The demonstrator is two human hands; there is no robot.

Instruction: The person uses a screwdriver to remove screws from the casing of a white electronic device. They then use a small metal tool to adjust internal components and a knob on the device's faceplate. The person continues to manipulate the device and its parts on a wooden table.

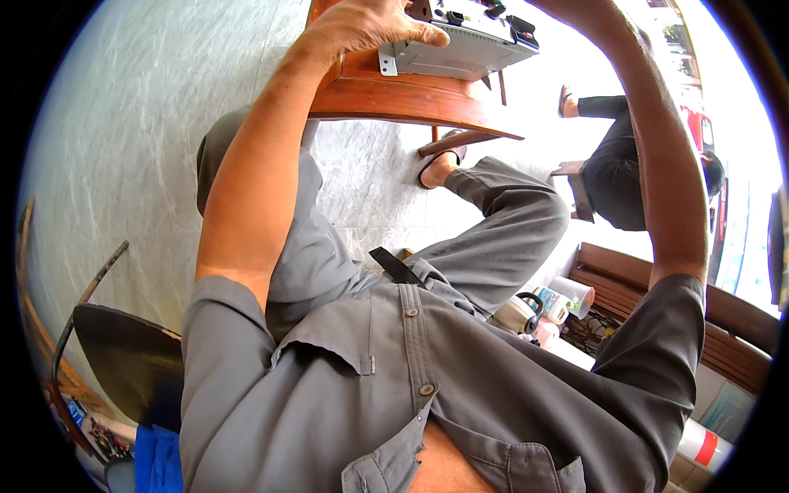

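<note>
A silver metal box-shaped electronic unit [460, 54], like a car stereo, rests on a reddish-brown wooden table [386, 99]. Black connectors show on its upper face, and a holed bracket sticks out at its left end. My left hand [370, 23] is at that left end, its thumb reaching over the edge of the casing. The upper picture edge cuts off its other fingers. My right forearm reaches up past the unit's right side. Only the base of my right hand [575, 6] shows at the top; its fingers are out of the picture.
A person in dark clothes [615, 168] sits beyond my right arm. Bottles and a white container [516, 314] stand by a slatted wooden bench [620, 283] on my right. A dark chair [127, 357] is at my left. My legs straddle the space before the table.
</note>
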